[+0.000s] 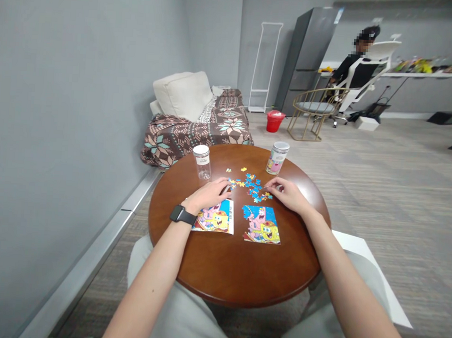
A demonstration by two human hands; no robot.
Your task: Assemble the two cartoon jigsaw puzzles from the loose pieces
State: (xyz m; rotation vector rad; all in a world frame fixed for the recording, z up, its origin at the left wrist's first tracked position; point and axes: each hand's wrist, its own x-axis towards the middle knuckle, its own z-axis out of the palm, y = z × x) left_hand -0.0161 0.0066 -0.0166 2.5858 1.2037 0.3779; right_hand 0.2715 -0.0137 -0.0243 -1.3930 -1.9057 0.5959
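Note:
On the round brown table, my left hand [209,192] has its thumb and fingers apart, at the left edge of a loose heap of jigsaw pieces [253,185], mostly blue with some yellow. Below it lies a printed reference picture [217,218], partly covered by my left hand and wrist. My right hand [289,194] is on the heap's right side, thumb and fingertips pinched on what looks like a small puzzle piece [265,187] seen edge-on. A mostly assembled jigsaw puzzle [263,225] with pink and yellow cartoon figures lies nearer to me, its upper left edge uneven.
A clear lidded jar [202,162] stands at the table's back left, a printed jar [277,158] at the back right. Two stray pieces lie behind the heap. Beyond are a covered sofa [198,121], a red bin [275,121], a wire chair [316,111] and a seated person [347,67].

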